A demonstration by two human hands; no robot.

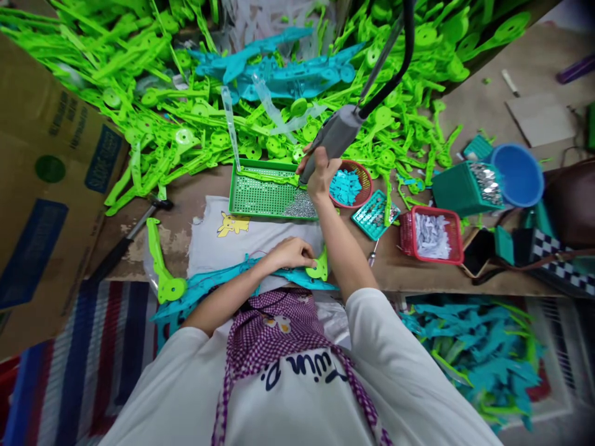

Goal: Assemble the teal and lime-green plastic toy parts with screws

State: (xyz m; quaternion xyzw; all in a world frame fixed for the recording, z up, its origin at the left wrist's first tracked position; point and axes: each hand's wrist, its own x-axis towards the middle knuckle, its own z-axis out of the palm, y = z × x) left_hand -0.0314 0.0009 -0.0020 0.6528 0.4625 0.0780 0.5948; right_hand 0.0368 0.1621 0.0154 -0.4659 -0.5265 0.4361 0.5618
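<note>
My right hand (321, 176) is wrapped round a grey electric screwdriver (340, 133), whose lower end points down over the green perforated tray (260, 197). Small metal screws (301, 204) lie heaped in that tray's right end. My left hand (294, 254) has its fingers curled onto a lime-green plastic part (318, 267) at the right end of a long turquoise plastic part (223, 275). The turquoise part lies along the table's near edge, partly hidden under my left forearm. Another lime-green part (170, 287) rests at its left end.
Lime-green parts (195, 114) pile up at the back, with turquoise parts (279, 71) on top. A hammer (125, 243) and a cardboard box (51, 186) are on the left. At right stand a red basket (405, 238), a teal bin (449, 189) and a blue bowl (518, 173).
</note>
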